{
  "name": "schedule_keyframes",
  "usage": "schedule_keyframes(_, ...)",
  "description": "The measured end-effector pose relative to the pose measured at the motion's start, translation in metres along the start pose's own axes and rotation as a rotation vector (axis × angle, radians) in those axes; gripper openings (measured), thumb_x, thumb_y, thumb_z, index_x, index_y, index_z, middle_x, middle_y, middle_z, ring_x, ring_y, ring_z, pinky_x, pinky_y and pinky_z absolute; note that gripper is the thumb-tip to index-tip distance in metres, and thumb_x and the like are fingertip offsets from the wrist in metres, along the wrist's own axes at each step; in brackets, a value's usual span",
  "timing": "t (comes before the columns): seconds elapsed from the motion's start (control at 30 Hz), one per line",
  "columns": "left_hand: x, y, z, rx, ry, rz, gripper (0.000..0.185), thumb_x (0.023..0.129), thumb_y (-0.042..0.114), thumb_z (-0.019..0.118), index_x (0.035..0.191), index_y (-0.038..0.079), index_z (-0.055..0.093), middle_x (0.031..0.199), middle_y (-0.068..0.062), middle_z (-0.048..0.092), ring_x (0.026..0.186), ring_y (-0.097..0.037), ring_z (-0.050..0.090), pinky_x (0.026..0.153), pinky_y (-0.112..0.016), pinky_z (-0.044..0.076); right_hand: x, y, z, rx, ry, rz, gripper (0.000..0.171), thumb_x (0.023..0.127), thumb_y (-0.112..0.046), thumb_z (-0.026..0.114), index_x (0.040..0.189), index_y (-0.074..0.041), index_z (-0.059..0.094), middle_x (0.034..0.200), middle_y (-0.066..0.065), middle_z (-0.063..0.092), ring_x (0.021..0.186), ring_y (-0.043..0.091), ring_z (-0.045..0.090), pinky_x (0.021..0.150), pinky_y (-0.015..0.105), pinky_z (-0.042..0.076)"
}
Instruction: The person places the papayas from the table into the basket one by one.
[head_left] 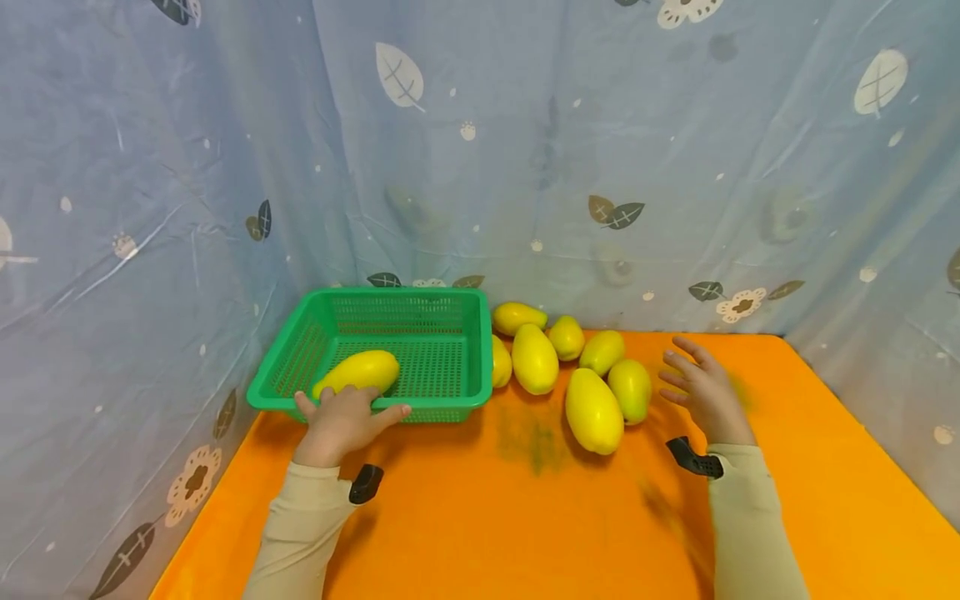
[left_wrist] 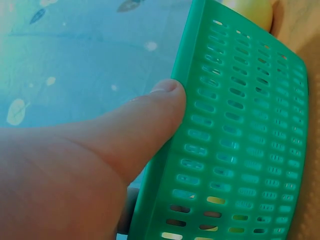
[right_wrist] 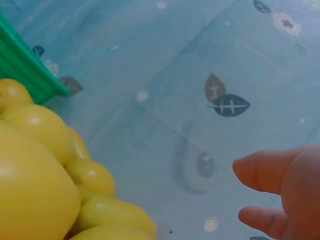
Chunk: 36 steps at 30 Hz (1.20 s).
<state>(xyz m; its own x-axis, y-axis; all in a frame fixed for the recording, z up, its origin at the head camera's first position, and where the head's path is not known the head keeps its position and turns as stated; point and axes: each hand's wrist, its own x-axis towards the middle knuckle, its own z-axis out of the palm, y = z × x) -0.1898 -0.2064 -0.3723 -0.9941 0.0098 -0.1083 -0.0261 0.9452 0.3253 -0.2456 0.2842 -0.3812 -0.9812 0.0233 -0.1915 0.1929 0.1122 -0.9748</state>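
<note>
A green mesh basket [head_left: 457,392] stands at the back left of the orange table [head_left: 525,517], with one yellow mango-like fruit [head_left: 358,372] lying in its near left part. My left hand [head_left: 343,410] rests at the basket's near rim with fingers spread, touching that fruit. In the left wrist view the thumb [left_wrist: 150,120] lies straight against the basket's outer wall [left_wrist: 240,125]. Several more yellow fruits [head_left: 592,408] lie in a cluster right of the basket. My right hand [head_left: 678,371] hovers just right of them with straight, spread fingers [right_wrist: 280,180], holding nothing.
A blue curtain [head_left: 600,125] printed with leaves hangs close behind and on both sides of the table. Bare orange tabletop lies in front of the basket and to the right of my right hand. The fruit pile [right_wrist: 35,165] touches the basket's right wall.
</note>
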Motion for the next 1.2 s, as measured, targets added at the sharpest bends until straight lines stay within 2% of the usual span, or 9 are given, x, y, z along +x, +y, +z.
schedule_keyframes(0.27,0.001,0.001,-0.003,0.0,0.004,0.003,0.08,0.093,0.069,0.058,0.142,0.007,0.06,0.142,-0.026,0.059,0.129,-0.066,0.039,0.104,-0.089,-0.002,0.005,0.001,0.003,-0.016,0.008,0.008,0.088,0.102,-0.055,0.052,0.167,-0.021,0.003,0.172,0.019,0.004,0.154,0.046,0.021,0.084,0.017,0.053)
schedule_keyframes(0.37,0.001,0.0,-0.004,0.006,0.009,0.005,0.079,0.093,0.069,0.058,0.142,0.007,0.061,0.141,-0.026,0.06,0.129,-0.066,0.04,0.104,-0.089,-0.001,0.009,0.005,0.006,-0.054,0.013,0.01,0.084,0.104,-0.052,0.049,0.167,-0.019,0.004,0.171,0.021,0.008,0.153,0.045,0.025,0.086,0.019,0.052)
schedule_keyframes(0.5,0.0,0.0,-0.004,0.014,0.01,0.001,0.078,0.093,0.068,0.058,0.142,0.007,0.061,0.14,-0.027,0.06,0.128,-0.065,0.041,0.104,-0.09,0.0,0.018,0.014,0.012,-0.162,0.017,0.023,0.078,0.106,-0.046,0.047,0.166,-0.016,0.007,0.168,0.025,0.02,0.143,0.042,0.038,0.09,0.027,0.053)
schedule_keyframes(0.57,0.0,0.001,-0.004,0.02,0.006,-0.001,0.079,0.093,0.069,0.057,0.141,0.006,0.061,0.14,-0.028,0.06,0.128,-0.065,0.041,0.104,-0.09,0.0,0.022,0.019,0.016,-0.21,0.011,0.035,0.077,0.107,-0.044,0.048,0.166,-0.015,0.008,0.166,0.027,0.022,0.14,0.042,0.04,0.092,0.033,0.053)
schedule_keyframes(0.7,0.0,0.001,-0.003,0.024,0.001,-0.003,0.079,0.094,0.069,0.056,0.141,0.006,0.062,0.139,-0.028,0.06,0.128,-0.065,0.041,0.104,-0.09,0.0,0.026,0.028,0.02,-0.294,0.005,0.057,0.079,0.106,-0.042,0.052,0.166,-0.013,0.011,0.166,0.032,0.018,0.146,0.048,0.033,0.105,0.048,0.048)
schedule_keyframes(0.8,0.0,0.001,-0.001,0.016,0.003,-0.002,0.078,0.094,0.068,0.057,0.14,0.006,0.062,0.139,-0.027,0.061,0.128,-0.065,0.042,0.105,-0.09,-0.001,0.028,0.033,0.022,-0.338,0.005,0.066,0.079,0.105,-0.039,0.054,0.166,-0.011,0.012,0.165,0.035,0.016,0.15,0.051,0.026,0.115,0.057,0.039)
schedule_keyframes(1.2,0.001,0.001,-0.001,0.024,-0.002,-0.008,0.08,0.093,0.069,0.056,0.141,0.006,0.062,0.14,-0.027,0.06,0.13,-0.064,0.041,0.106,-0.089,0.0,0.031,0.041,0.022,-0.338,0.017,0.055,0.078,0.106,-0.04,0.052,0.165,-0.01,0.012,0.164,0.036,0.017,0.146,0.051,0.033,0.111,0.054,0.044)
